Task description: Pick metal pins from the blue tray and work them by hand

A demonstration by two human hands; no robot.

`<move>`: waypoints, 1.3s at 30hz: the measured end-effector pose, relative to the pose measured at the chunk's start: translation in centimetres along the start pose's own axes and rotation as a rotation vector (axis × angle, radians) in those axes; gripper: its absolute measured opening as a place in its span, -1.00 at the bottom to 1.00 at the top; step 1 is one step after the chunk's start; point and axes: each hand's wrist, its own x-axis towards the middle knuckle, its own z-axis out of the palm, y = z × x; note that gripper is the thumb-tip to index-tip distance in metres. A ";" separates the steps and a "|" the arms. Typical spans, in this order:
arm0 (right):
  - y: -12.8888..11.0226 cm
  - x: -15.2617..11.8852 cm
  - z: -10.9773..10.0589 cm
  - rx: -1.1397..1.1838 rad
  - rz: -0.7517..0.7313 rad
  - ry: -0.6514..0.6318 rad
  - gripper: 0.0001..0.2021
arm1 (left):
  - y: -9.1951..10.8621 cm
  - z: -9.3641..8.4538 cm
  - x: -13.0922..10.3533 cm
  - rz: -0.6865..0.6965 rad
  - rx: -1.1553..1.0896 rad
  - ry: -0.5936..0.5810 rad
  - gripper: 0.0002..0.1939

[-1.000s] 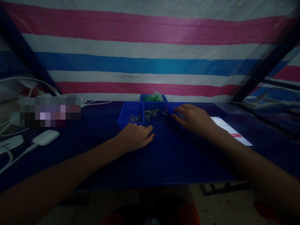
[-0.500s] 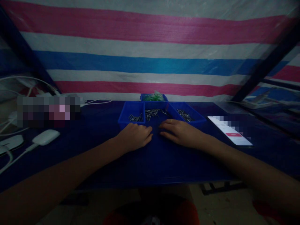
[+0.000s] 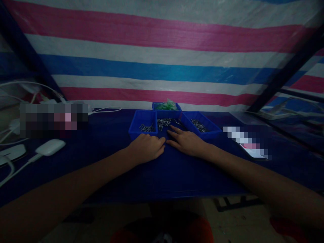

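My left hand (image 3: 148,147) rests on the blue table (image 3: 162,179) just in front of the left blue bin (image 3: 143,118), its fingers curled together; whatever they hold, if anything, is too small to tell. My right hand (image 3: 186,141) lies with fingers spread, its fingertips near the loose metal pins (image 3: 164,123) between the bins. Nothing shows in its grasp. More metal pins lie in the left bin and in the right blue bin (image 3: 202,122). Behind them, a blue tray (image 3: 154,106) holds green plastic packets (image 3: 167,105).
A lit phone (image 3: 255,152) lies at the right. White cables and a white charger (image 3: 50,147) are on the left, beside a blurred-out patch. A striped sheet (image 3: 162,37) hangs behind the table between dark posts.
My right hand has moved left and slightly forward, its fingers spreading nearer the loose pins. My left hand has hardly moved. The view has shifted slightly.
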 end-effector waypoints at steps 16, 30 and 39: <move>0.5 0.3 -0.1 0.016 -0.007 -0.007 -0.41 | -0.1 0.2 0.1 -0.017 -0.031 -0.026 -0.76; 0.6 0.6 -0.3 0.010 0.039 -0.024 -0.41 | 0.1 0.0 0.3 -0.023 -0.020 -0.048 -0.75; 0.7 0.9 0.1 0.044 0.067 0.015 -0.45 | 0.0 0.1 0.2 -0.024 -0.028 -0.046 -0.74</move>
